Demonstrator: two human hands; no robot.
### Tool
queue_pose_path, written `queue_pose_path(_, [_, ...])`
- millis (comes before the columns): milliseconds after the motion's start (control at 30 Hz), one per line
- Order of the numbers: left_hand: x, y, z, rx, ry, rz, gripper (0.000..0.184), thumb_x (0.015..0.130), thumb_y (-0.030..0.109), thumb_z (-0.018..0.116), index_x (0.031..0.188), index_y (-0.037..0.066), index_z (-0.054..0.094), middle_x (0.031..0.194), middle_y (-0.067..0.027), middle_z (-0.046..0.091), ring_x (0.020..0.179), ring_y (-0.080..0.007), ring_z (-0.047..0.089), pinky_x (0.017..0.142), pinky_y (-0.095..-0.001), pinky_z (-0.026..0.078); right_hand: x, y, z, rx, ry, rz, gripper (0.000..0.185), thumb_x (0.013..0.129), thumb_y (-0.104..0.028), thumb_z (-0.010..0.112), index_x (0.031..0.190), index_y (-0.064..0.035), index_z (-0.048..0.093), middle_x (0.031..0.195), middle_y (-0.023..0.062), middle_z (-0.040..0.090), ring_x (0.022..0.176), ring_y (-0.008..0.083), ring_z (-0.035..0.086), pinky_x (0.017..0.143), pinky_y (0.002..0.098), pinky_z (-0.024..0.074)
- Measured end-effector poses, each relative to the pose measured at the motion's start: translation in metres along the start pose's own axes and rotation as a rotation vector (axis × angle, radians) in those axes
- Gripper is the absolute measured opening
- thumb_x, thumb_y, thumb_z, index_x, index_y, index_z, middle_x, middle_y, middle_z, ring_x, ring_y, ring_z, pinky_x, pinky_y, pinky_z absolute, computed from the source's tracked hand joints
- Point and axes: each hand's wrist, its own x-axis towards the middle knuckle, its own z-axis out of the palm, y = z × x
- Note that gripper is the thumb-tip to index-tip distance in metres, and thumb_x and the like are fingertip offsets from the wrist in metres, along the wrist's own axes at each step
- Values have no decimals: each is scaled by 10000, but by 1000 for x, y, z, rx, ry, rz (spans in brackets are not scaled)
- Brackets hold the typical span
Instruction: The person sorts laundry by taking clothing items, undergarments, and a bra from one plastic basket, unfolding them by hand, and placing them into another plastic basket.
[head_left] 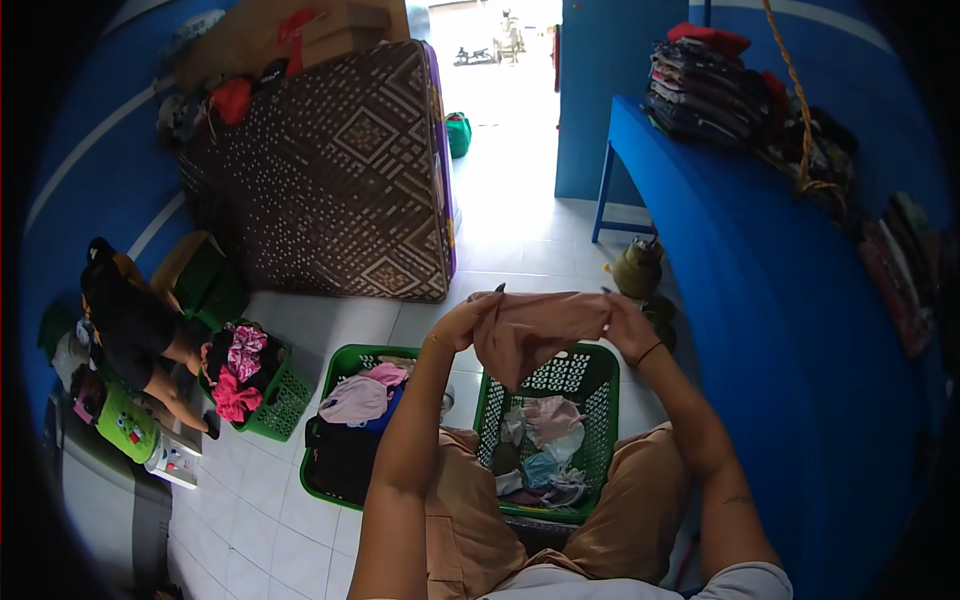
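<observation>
Dusty-pink underwear [540, 322] is stretched between my two hands, above the far end of a green laundry basket [603, 400]. My left hand [463, 324] is closed on its left end, and my right hand [629, 330] pinches the right end. The lower part of the cloth hangs down in a point on the left. Inside the basket, between my knees, lie several small crumpled pieces of clothing [550, 420] in pink, white, light blue and dark green.
Another green basket [334, 372] with pink clothes [352, 399] and a black item stands left. Farther left, a person [128, 310] in dark clothing is by a third basket [290, 402]. A patterned mattress [330, 190] leans ahead. At right, a blue table [720, 230] bears folded clothes [705, 92].
</observation>
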Motion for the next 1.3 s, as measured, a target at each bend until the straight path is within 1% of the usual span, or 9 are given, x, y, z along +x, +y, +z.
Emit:
queue_pose_path(267, [-27, 24, -22, 87, 273, 126, 500, 815, 402, 488, 1089, -15, 507, 962, -130, 581, 827, -187, 565, 748, -243, 455, 4, 6, -28, -529, 226, 34, 257, 800, -227, 529, 989, -57, 567, 841, 56, 579, 750, 122, 530, 572, 219, 412])
queue_pose_path(600, [-57, 47, -48, 245, 549, 226, 406, 817, 293, 474, 1079, -16, 508, 917, -122, 584, 798, -173, 566, 737, -234, 452, -5, 18, -12, -979, 23, 62, 278, 804, -214, 522, 1001, -26, 577, 767, 45, 582, 636, 109, 521, 581, 202, 425])
queue_pose_path(800, [-84, 53, -65, 327, 669, 298, 355, 818, 227, 466, 1073, -16, 508, 890, -117, 586, 781, -164, 566, 731, -228, 450, 3, 21, -19, -1006, -21, 60, 296, 814, -224, 517, 1020, -17, 565, 760, 46, 583, 635, 108, 522, 592, 203, 429])
queue_pose_path(933, [-87, 48, -69, 375, 746, 325, 324, 819, 183, 460, 1069, -16, 509, 872, -114, 587, 769, -159, 566, 726, -225, 448, -1, 22, -12, -1035, -102, 172, 298, 839, -247, 519, 1072, -64, 546, 828, 29, 574, 709, 95, 505, 633, 201, 418])
queue_pose_path(1033, [-81, 43, -79, 401, 774, 317, 303, 820, 151, 456, 1067, -16, 509, 859, -112, 588, 760, -155, 567, 723, -222, 447, -8, 25, 0, -1093, -84, 215, 309, 839, -245, 518, 1078, -50, 543, 824, 33, 573, 702, 104, 505, 635, 207, 422])
queue_pose_path(1100, [-78, 37, -87, 413, 786, 314, 290, 820, 129, 453, 1065, -16, 509, 850, -110, 589, 754, -152, 567, 721, -220, 446, -5, 35, -11, -1108, -150, 169, 302, 843, -249, 513, 1077, -62, 550, 808, 29, 575, 690, 110, 505, 636, 213, 425])
queue_pose_path(1167, [-67, 33, -93, 424, 801, 314, 278, 820, 107, 450, 1063, -17, 509, 841, -108, 590, 749, -149, 567, 718, -218, 446, 2, 47, -27, -1246, -174, 160, 287, 794, -281, 551, 1001, -88, 595, 733, 38, 581, 633, 124, 522, 593, 240, 435])
queue_pose_path(1267, [-58, 17, -94, 442, 833, 317, 263, 821, 74, 446, 1060, -17, 509, 827, -106, 591, 740, -145, 567, 715, -215, 444, 0, 48, -21, -1475, -256, 188, 284, 794, -239, 544, 1016, -66, 579, 740, 63, 592, 634, 151, 536, 612, 254, 449])
queue_pose_path(1300, [-54, 13, -90, 435, 827, 297, 263, 821, 74, 446, 1060, -17, 509, 827, -106, 591, 740, -145, 567, 715, -215, 444, 1, 52, -25, -1469, -250, 209, 284, 794, -239, 544, 1016, -66, 579, 740, 63, 592, 634, 151, 536, 612, 254, 449])
